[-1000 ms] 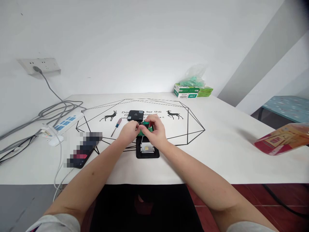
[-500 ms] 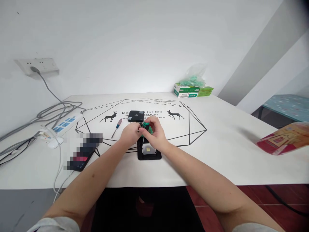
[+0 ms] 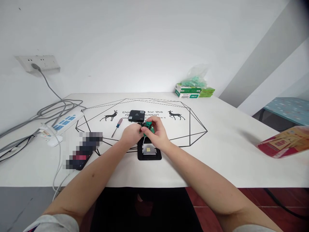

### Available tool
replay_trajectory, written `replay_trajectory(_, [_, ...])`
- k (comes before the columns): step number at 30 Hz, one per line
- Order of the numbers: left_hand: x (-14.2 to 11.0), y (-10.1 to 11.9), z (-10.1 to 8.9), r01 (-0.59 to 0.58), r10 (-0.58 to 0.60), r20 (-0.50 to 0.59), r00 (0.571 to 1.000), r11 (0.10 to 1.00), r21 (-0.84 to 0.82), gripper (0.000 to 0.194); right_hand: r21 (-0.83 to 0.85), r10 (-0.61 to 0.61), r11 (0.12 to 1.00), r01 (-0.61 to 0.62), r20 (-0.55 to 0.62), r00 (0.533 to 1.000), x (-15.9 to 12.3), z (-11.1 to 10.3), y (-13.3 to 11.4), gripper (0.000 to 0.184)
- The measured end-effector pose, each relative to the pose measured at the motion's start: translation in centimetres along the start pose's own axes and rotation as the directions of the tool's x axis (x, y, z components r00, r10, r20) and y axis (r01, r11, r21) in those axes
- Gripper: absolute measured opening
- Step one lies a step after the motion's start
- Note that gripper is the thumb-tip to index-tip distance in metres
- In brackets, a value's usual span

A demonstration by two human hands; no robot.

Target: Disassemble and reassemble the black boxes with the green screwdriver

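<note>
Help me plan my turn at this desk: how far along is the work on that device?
Opened already, it seems: the black casing shows its metal plate. In hand: the left hand and right hand work at the green board. Left: the casing lies uncovered; dismantling or reassembly, I can't tell.

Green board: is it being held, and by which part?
The right hand holds the green board at its right side, between thumb and fingers. The left hand is at its left edge; its grip cannot be told.
</note>
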State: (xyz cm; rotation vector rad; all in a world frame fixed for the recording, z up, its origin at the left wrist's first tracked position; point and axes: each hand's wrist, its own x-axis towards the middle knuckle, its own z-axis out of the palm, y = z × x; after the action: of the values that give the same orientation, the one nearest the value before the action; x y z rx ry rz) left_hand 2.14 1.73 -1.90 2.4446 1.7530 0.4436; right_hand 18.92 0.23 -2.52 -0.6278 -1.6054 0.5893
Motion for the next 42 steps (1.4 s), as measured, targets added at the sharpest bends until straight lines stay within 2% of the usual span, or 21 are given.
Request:
replay_trajectory(3, [-0.1, -0.1, 0.1, -0.017, 0.017, 0.000, 1.000, 0.999, -0.028, 0.027, -0.003, 0.002, 1.000, -0.002, -0.015, 1.000, 0.0, -0.1, 0.0, 0.032])
replay_trajectory(7, [-0.1, -0.1, -0.2, 0.020, -0.021, -0.021, 1.000, 0.998, -0.060, 0.016, 0.085, 0.021, 0.996, -0.028, 0.080, 0.997, 0.3, -0.6, -0.5, 0.034])
replay_trajectory(10, [-0.1, -0.1, -0.5, 0.047, -0.048, -0.020, 0.999, 0.998, -0.052, 0.017, 0.165, 0.054, 0.983, -0.075, 0.132, 0.990, 0.4, -0.8, -0.6, 0.035])
replay_trajectory(13, [-0.1, -0.2, -0.6, 0.056, -0.058, -0.039, 0.998, 0.997, -0.048, 0.019, 0.132, 0.048, 0.989, -0.060, 0.095, 0.994, 0.4, -0.7, -0.2, 0.036])
replay_trajectory(17, [-0.1, -0.5, -0.6, 0.002, -0.006, -0.054, 0.999, 0.997, -0.080, 0.021, 0.055, 0.027, 0.998, -0.029, 0.033, 0.999, 0.3, -0.4, 0.3, 0.036])
replay_trajectory(23, [-0.1, -0.8, -0.7, -0.018, 0.010, -0.057, 0.998, 0.989, -0.147, 0.018, 0.047, 0.035, 0.998, -0.038, 0.079, 0.996, 0.4, -0.5, 0.3, 0.041])
replay_trajectory(25, [-0.2, -0.9, -0.8, -0.004, -0.005, -0.056, 0.998, 0.985, -0.172, 0.016, 0.043, 0.010, 0.999, -0.012, 0.033, 0.999, 1.0, -1.2, 0.5, 0.042])
replay_trajectory(27, [-0.4, -0.9, -1.0, 0.001, -0.013, -0.058, 0.998, 0.979, -0.206, 0.018, 0.050, -0.019, 0.998, 0.025, -0.110, 0.994, 1.9, -2.1, 0.9, 0.041])
replay_trajectory(29, [-0.6, -0.9, -1.2, -0.017, 0.001, -0.063, 0.998, 0.969, -0.247, 0.018, 0.087, -0.018, 0.995, 0.045, -0.283, 0.959, 2.8, -3.1, 1.4, 0.045])
replay_trajectory(31, [-0.8, -0.9, -1.3, -0.067, 0.046, -0.076, 0.996, 0.953, -0.294, 0.017, 0.114, -0.005, 0.992, 0.051, -0.365, 0.931, 3.5, -3.9, 1.9, 0.049])
replay_trajectory(36, [-1.1, -0.8, -1.3, -0.209, 0.167, -0.149, 0.975, 0.914, -0.348, 0.018, 0.107, 0.000, 0.993, 0.045, -0.387, 0.922, 3.5, -3.7, 2.3, 0.056])
replay_trajectory(42, [-1.1, -0.9, -1.0, -0.252, 0.212, -0.149, 0.966, 0.901, -0.354, 0.018, 0.030, -0.066, 0.996, 0.083, -0.380, 0.923, 3.3, -3.2, 1.7, 0.050])
